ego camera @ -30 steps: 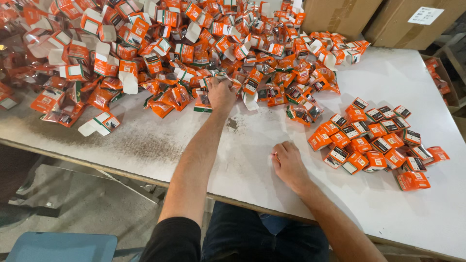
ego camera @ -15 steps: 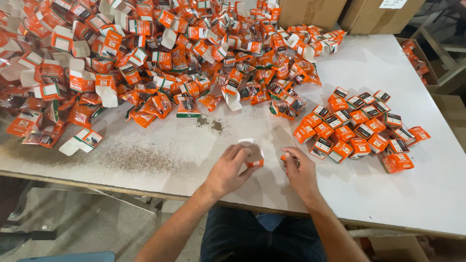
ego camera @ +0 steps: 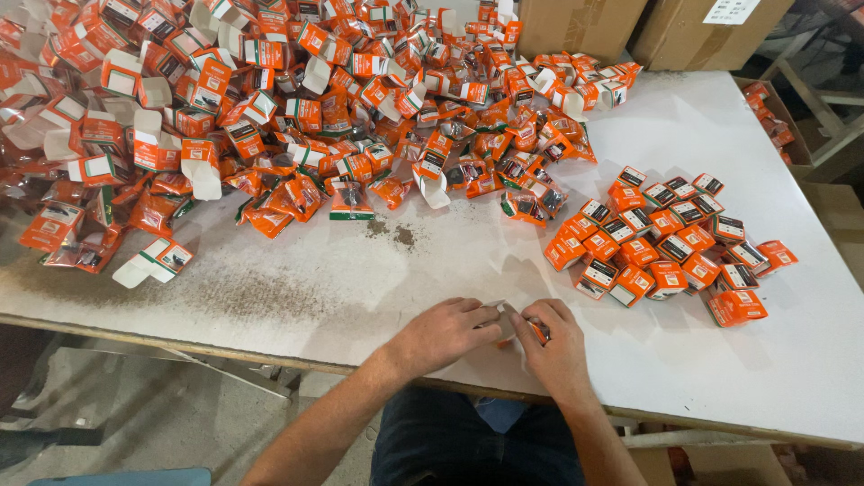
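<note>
both hands meet at the near edge of the scuffed white table [ego camera: 360, 297], pinching one small orange and white cardboard box [ego camera: 524, 324] between them. the left hand [ego camera: 445, 333] closes its fingertips on the box's pale left end, and the right hand [ego camera: 558, 346] curls round the orange end, so most of the box is hidden by fingers and i cannot tell whether its flaps are open or tucked. the box sits just above the tabletop, right in front of the person's body.

to the right, a tidy cluster of closed orange boxes [ego camera: 670, 243] lies flat on the table, near the right hand but not touching it. across the far and left side spreads a large loose heap of orange cartons and shiny packets [ego camera: 297, 117], many with white flaps standing open. a patch of dark crumbly dirt [ego camera: 391, 232] marks the table between heap and hands. two brown cardboard cartons [ego camera: 648, 27] stand at the far right edge.
</note>
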A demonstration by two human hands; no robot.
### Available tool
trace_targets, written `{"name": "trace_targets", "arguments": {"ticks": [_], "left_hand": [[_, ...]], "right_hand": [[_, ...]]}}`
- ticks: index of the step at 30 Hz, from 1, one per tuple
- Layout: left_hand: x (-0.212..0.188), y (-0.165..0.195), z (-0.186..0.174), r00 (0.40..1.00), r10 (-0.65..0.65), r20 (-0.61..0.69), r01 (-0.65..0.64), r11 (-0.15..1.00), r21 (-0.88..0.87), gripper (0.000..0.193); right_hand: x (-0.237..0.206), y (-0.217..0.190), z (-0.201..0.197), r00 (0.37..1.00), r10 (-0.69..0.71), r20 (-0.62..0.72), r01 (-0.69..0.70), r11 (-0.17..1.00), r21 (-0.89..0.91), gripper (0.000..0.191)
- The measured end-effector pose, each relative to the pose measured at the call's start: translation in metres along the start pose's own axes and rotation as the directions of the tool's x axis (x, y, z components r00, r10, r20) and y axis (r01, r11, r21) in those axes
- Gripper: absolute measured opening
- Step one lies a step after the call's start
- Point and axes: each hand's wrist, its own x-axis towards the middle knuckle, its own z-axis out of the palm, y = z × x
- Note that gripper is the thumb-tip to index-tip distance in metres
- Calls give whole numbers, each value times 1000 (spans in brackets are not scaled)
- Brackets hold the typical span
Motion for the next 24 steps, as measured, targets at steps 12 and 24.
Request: {"name": "trace_targets", "arguments": {"ticks": [12, 24], "left_hand": [[-13, 42, 31, 791, -343, -507, 363, 930, -63, 31], [1, 30, 43, 769, -621, -154, 421, 673, -608, 43]], "right_hand": [[2, 2, 6, 975, 154, 159, -158, 987, 13, 9], [-23, -28, -33, 973, -190, 129, 228, 864, -448, 54]]}}
